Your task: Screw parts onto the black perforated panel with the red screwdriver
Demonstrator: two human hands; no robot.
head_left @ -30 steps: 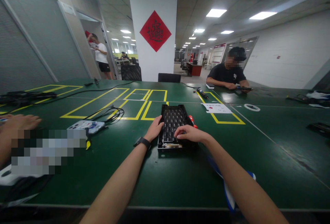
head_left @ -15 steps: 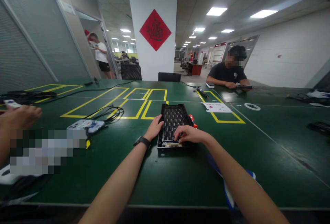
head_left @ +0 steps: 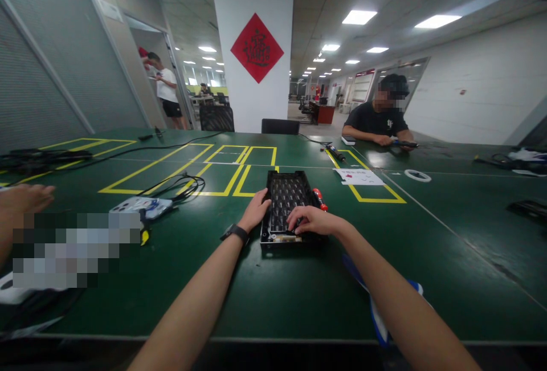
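Note:
A black rectangular case (head_left: 290, 191) lies on the green table, its inside filled with slanting rows of small pieces like screwdriver bits. My left hand (head_left: 255, 211) grips its left side, thumb and fingers against the edge. Over the near end of the case, my right hand (head_left: 311, 220) is closed in a pinch; anything between its fingertips is too small to make out. Just below those fingers, a pale, yellowish strip (head_left: 285, 239) runs along the near end. A red object with dark parts (head_left: 318, 199) sits against the right side of the case, partly hidden.
Left of me lie a phone-like device (head_left: 149, 207) and cables; another person's hand (head_left: 32, 197) is beyond. A blue-and-white item (head_left: 378, 317) lies under my right forearm. Paper (head_left: 359, 176) and a white ring (head_left: 417, 175) are to the right. A person (head_left: 380, 117) sits across.
My hands and the case stay almost in place; my right fingers shift very slightly. The other person's hand at the left edge has drawn back to the left.

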